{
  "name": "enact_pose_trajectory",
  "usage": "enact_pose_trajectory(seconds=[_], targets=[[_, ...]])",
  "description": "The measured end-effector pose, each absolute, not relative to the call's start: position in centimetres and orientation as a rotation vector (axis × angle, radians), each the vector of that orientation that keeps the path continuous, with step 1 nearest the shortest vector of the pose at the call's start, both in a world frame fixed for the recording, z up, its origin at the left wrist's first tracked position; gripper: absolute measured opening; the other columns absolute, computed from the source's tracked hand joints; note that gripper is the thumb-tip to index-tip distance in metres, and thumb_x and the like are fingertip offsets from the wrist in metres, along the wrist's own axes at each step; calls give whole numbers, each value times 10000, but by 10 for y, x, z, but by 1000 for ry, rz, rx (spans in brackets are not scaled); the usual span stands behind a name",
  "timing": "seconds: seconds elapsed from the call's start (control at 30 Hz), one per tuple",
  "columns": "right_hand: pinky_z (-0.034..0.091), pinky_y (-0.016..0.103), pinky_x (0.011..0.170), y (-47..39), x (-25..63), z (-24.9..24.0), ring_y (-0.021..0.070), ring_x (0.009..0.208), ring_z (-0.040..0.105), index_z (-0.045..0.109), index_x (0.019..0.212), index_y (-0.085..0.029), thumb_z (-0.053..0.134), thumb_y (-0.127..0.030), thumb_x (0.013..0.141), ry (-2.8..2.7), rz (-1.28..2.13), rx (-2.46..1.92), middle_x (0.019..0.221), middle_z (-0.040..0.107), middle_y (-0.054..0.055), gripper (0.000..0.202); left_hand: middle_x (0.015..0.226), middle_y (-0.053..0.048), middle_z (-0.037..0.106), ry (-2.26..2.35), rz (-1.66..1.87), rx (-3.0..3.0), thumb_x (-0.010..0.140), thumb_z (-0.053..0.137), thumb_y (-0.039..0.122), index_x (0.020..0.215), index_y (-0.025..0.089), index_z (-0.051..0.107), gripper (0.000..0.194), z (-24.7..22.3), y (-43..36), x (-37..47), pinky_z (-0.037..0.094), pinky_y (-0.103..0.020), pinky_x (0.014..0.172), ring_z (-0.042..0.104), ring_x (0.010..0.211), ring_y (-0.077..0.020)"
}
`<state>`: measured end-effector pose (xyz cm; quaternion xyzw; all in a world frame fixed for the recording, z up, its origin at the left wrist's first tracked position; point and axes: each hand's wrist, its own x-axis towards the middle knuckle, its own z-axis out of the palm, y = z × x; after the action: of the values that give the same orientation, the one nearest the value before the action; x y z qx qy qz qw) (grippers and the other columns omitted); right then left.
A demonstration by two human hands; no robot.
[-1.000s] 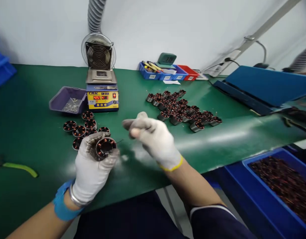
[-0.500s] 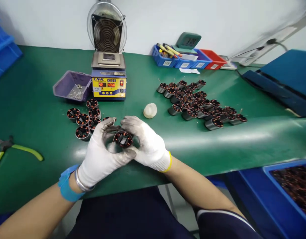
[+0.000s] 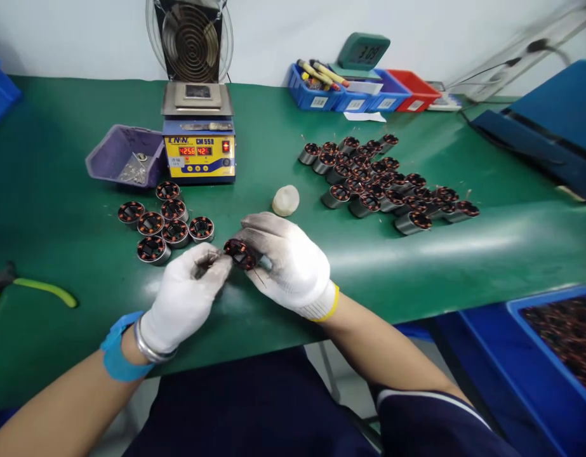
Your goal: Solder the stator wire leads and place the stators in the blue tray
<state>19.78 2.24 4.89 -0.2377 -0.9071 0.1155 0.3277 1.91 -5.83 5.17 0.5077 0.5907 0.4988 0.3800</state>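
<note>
My right hand (image 3: 293, 263), in a white glove with darkened fingers, is wrapped round a copper-wound motor stator (image 3: 240, 254). Thin wires stick out from the stator below its ring. Close against its left side, my left hand (image 3: 188, 289) is gloved too, with thumb and fingers pinched together; what lies between the fingertips is too small to name. Several like stators (image 3: 150, 223) stand upright on the green table to the left. Beyond my hands is a round whitish lump (image 3: 286, 200).
A solder pot (image 3: 200, 152) with a fan behind it stands beside a purple tray (image 3: 124, 155). Many stators (image 3: 369, 181) are grouped at the right. Green-handled cutters (image 3: 45, 289) lie at the left. Small bins (image 3: 316, 95) line the wall; a blue crate (image 3: 516, 311) is lower right.
My left hand has come off round the stator and now pinches at its left side. The stator is tilted and held in my right hand. The view has shifted slightly.
</note>
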Motion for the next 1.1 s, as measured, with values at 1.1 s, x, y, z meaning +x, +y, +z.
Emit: enact_pose_trajectory(seconds=[1.1], targets=[[557,451,837,109,267,97,334,1062,681,664,1296,-248,702,-326,717,-2460,45,-1689,1215,714,81,585,871,-55,769,1356,1232,1989,857,665,257,941,197,710,113,27,-71,28,603,-278,702,739,751,-187]])
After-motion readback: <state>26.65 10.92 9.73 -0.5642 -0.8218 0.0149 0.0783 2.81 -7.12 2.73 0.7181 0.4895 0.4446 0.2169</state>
